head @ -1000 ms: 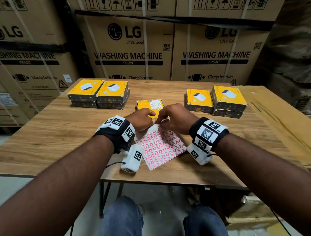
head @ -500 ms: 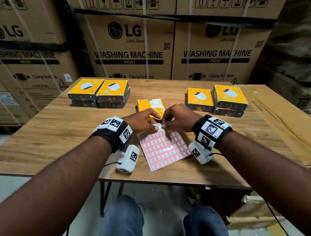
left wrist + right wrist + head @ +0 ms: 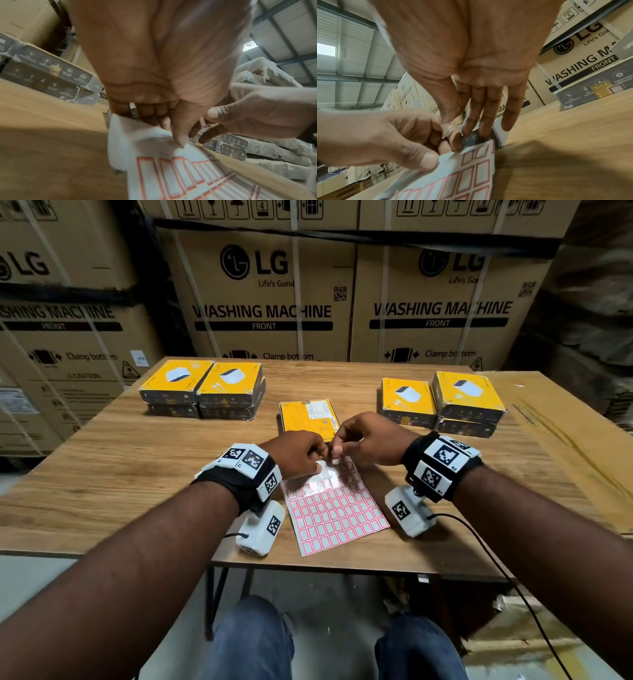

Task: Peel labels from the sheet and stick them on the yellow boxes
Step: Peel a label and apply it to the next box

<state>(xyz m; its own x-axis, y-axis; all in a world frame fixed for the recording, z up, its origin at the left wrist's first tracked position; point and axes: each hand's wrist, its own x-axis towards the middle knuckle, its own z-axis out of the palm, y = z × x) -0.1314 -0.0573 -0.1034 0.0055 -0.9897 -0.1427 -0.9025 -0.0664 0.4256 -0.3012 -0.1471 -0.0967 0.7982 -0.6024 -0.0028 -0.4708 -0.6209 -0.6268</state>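
A white label sheet (image 3: 334, 510) with red-bordered labels lies on the wooden table (image 3: 113, 474) in front of me. My left hand (image 3: 317, 465) grips the sheet's far left corner, thumb on top (image 3: 178, 139), and that corner is lifted. My right hand (image 3: 337, 446) pinches one small label (image 3: 446, 129) between thumb and index finger, just above the sheet's far edge. The other right fingers are straight. A single yellow box (image 3: 310, 417) lies flat right behind both hands, its printed sticker side up.
A stack of yellow boxes (image 3: 202, 388) sits at the back left and another stack (image 3: 443, 402) at the back right. A flat cardboard sheet (image 3: 565, 440) covers the table's right side. Large washing machine cartons (image 3: 263, 302) stand behind the table.
The right hand has risen from the sheet's far edge with one label pinched. The left hand keeps hold of the far corner, which now curls up.
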